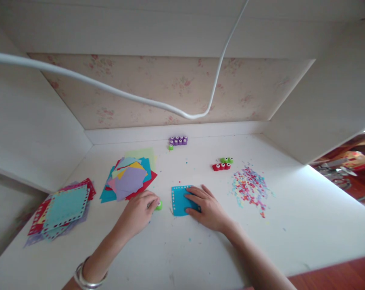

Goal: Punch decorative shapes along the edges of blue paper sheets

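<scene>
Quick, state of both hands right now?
Left hand: fingers curled at green paper punch; grip can't be told.
Right hand: open, resting on blue punched paper.

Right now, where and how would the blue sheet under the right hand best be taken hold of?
Probably pinch the blue sheet at its near-left corner, coming from the near left, one finger sliding beneath: it looks thin and largely flat, the right hand covers its right part, and that corner lies uncovered.
</scene>
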Action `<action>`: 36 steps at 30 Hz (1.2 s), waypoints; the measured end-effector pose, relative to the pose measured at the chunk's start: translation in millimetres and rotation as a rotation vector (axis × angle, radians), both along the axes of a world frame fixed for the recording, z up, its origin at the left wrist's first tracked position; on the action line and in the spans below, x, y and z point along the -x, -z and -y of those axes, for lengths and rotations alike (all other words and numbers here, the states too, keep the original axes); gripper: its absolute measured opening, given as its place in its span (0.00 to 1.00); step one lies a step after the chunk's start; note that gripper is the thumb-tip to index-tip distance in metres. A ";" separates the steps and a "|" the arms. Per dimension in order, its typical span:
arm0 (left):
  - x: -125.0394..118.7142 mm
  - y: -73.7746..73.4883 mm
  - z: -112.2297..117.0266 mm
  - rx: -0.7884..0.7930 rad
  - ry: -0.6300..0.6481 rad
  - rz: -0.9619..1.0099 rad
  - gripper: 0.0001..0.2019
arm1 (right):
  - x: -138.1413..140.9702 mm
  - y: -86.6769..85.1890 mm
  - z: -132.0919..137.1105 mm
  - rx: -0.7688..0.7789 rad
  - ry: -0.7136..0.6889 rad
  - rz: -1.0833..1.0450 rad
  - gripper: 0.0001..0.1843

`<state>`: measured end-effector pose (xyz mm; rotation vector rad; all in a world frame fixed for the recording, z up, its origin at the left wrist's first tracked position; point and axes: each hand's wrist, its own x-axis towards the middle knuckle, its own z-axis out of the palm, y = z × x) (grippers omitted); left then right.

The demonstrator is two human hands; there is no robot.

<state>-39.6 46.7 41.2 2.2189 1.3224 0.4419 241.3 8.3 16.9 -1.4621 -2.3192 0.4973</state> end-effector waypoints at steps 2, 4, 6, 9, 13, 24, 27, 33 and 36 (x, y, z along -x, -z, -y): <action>8.8 8.4 8.5 -0.042 -0.012 0.025 0.14 | -0.8 1.4 -0.4 -0.011 -0.006 -0.007 0.23; 13.6 18.4 16.2 -0.151 -0.054 0.067 0.13 | 0.5 1.5 0.0 -0.047 0.007 -0.036 0.22; 13.7 26.6 21.6 -0.222 -0.081 0.093 0.12 | 5.5 -2.0 2.0 -0.101 0.038 -0.093 0.21; 5.0 30.2 25.5 -0.278 -0.062 0.147 0.10 | 21.6 -15.3 7.7 -0.122 0.038 -0.222 0.19; -16.6 22.5 28.1 -0.288 -0.024 0.224 0.17 | 47.4 -35.5 14.9 -0.022 -0.079 -0.382 0.19; -28.4 24.2 25.2 -0.246 -0.102 0.319 0.12 | -20.0 -48.0 -35.7 -0.066 0.516 -0.269 0.12; -23.5 27.0 25.7 -0.258 -0.074 0.311 0.11 | -68.5 -53.5 -73.9 -0.128 0.730 -0.130 0.18; -21.3 28.2 28.1 -0.289 -0.036 0.258 0.09 | -109.7 -45.3 -116.1 -0.114 0.797 0.150 0.15; -21.5 25.6 28.1 -0.282 -0.017 0.244 0.09 | -109.4 -36.4 -120.6 -0.083 0.777 0.250 0.13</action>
